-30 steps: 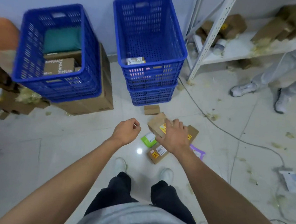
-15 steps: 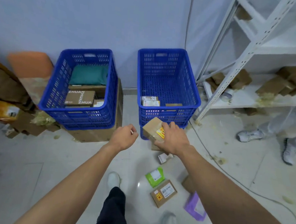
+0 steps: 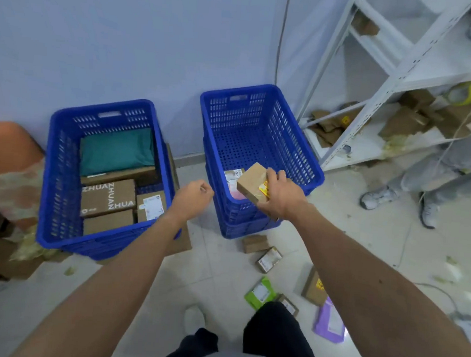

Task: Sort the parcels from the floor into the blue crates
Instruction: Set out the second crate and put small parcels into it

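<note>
The right hand grasps a small brown box with a yellow sticker, fingers over its top and right side. The box is tilted and sits above the near rim of the right crate, over the labelled parcels lying in that crate's near corner. The left hand is clenched in a loose fist between the two crates, just left of the held box and apart from it; nothing shows in its grip. The left crate holds a green packet at the far end and several brown boxes nearer. On the floor near the right crate lie a plain brown box, a labelled box, a green pouch, a flat brown parcel and a purple pouch. A white shelf stands far right.
</note>
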A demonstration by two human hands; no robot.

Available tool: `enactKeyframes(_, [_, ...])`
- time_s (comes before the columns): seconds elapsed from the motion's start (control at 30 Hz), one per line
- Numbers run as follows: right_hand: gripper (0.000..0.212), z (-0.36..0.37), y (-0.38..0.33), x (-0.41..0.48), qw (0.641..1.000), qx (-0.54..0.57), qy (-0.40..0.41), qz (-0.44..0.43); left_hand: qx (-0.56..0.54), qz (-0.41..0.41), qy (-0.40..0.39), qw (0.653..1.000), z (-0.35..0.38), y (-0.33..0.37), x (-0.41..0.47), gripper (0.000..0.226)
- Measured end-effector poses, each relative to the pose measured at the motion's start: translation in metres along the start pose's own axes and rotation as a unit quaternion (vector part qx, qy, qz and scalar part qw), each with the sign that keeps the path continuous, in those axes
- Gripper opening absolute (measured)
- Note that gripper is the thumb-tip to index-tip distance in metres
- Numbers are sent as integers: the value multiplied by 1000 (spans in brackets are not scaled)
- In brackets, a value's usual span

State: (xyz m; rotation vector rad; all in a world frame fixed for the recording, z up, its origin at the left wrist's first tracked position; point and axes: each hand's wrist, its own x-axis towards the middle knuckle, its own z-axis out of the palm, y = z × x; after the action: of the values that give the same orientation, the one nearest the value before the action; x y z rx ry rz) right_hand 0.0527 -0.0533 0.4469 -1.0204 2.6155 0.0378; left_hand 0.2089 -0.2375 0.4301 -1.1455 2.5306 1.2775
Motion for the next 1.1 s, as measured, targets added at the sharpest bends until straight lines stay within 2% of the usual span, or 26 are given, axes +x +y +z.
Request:
enactKeyframes(0.2, [112,-6,23,58,999,-32,-30,-10,7,24,-9,1000,-11,9,63,21])
enactKeyframes(0.33, [102,-6,32,112,997,-57,-46,-36,31,40,-24,998,-7,18,105,21])
enactKeyframes(0.6, [94,25,51,247,992,-20,-117,-51,107,-20,-88,990,3,31,223,26])
enactKeyframes(0.73, [93,54,60,312,988,-31,-138,-66,149,-9,-77,986,20,25,279,23])
enactKeyframes(0.83, [97,87,63,353,984,-65,-142,-80,185,36,-93,978,43,15,314,24])
enactKeyframes(0.9, [101,109,59,380,982,-89,-136,-96,217,105,-72,968,58,4,334,25])
enactKeyframes(0.93, [101,121,57,391,980,-100,-133,-108,237,154,-45,958,66,-3,342,26])
enactKeyframes(1.0, [102,147,54,410,975,-113,-138,-131,305,256,-18,917,81,-18,360,29])
enactKeyframes(1.03, [102,160,51,416,970,-123,-149,-147,333,292,-19,897,88,-27,368,30])
enactKeyframes(1.1, [103,190,42,429,958,-150,-160,-187,342,321,-15,883,99,-45,382,31])
